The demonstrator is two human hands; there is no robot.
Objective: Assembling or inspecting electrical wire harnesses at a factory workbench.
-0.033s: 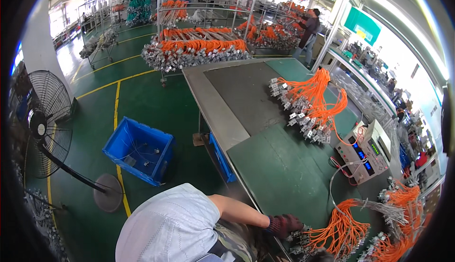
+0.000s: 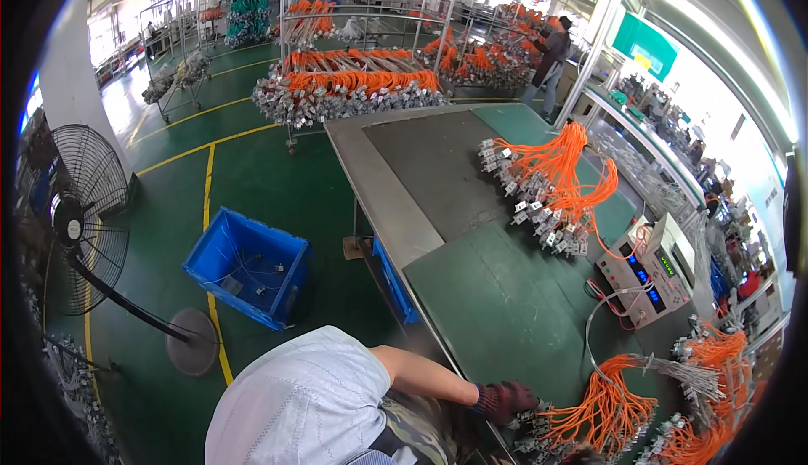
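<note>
My left hand (image 2: 507,402), in a dark red and black knit glove, reaches over the table's near edge. Its fingers curl down at the metal end pieces (image 2: 532,435) of a bunch of orange cables (image 2: 608,406); what they grip is hidden. A dark patch at the bottom edge, beside those end pieces, may be my right glove, but its fingers cannot be made out. To the right lie more orange cables (image 2: 715,431) and a bundle of grey wire ends (image 2: 694,377). A grey lead runs from the cable bunch toward a bench tester (image 2: 644,276) with lit displays.
Farther up the green-matted table (image 2: 497,297) lies another orange cable bundle (image 2: 555,183). On the floor at left stand a blue crate (image 2: 248,267) holding a few wires and a pedestal fan (image 2: 80,221). Racks of orange cables (image 2: 358,82) stand behind; another person (image 2: 551,61) works beyond.
</note>
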